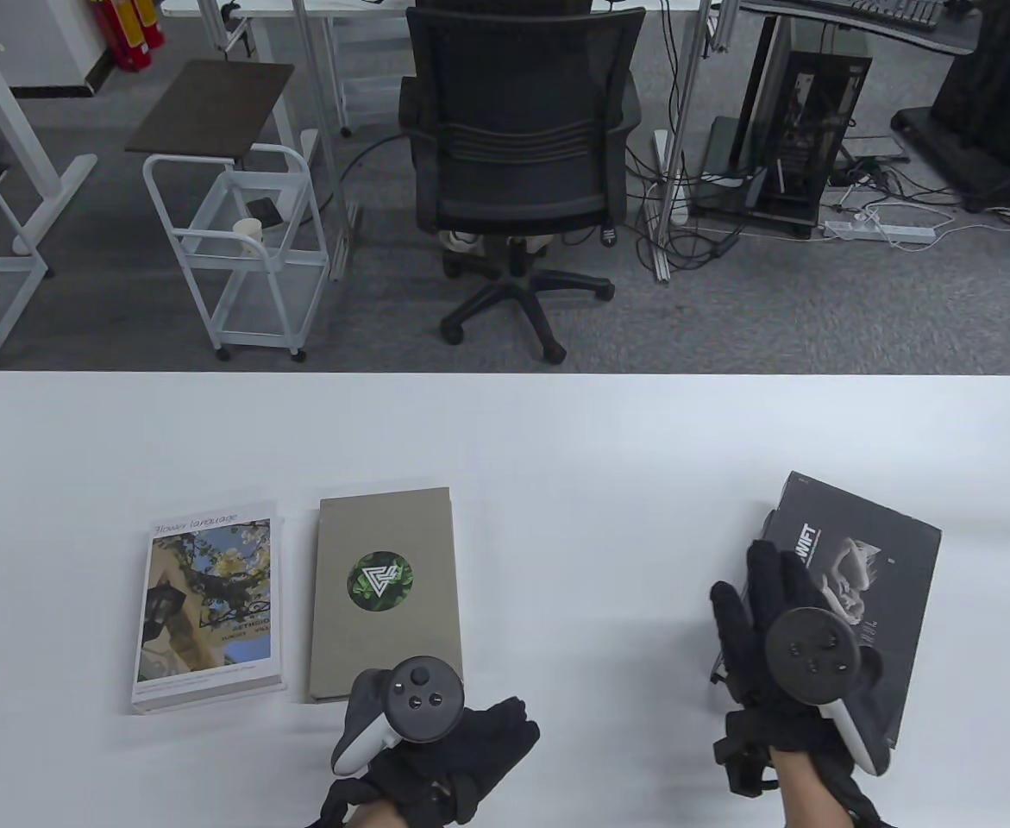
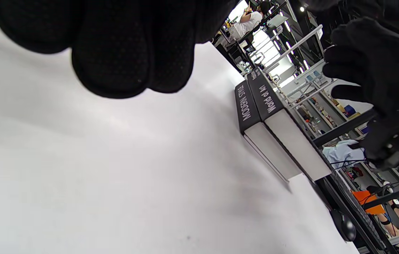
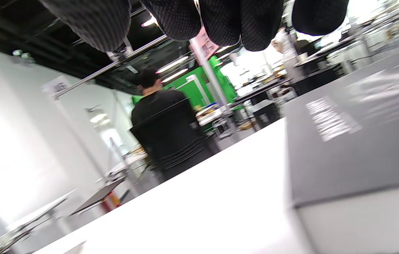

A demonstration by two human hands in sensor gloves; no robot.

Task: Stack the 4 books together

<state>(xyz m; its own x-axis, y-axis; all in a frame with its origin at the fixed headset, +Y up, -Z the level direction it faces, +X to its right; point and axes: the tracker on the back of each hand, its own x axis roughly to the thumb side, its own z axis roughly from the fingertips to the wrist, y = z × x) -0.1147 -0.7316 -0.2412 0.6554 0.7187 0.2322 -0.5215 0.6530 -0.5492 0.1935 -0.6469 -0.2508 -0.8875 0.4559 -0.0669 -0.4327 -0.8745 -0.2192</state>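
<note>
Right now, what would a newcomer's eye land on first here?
The right hand lies over two stacked black books at the table's right side. On the left, a flower-photo book and a grey book with a round green emblem lie flat side by side, with the left hand just below the grey one.

The right hand (image 1: 793, 642) hides much of the black book (image 1: 884, 586).

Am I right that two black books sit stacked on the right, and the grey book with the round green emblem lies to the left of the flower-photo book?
Not quite. In the table view the grey book lies to the right of the flower-photo book, not the left. The two black books are indeed stacked on the right, under the right hand.
</note>
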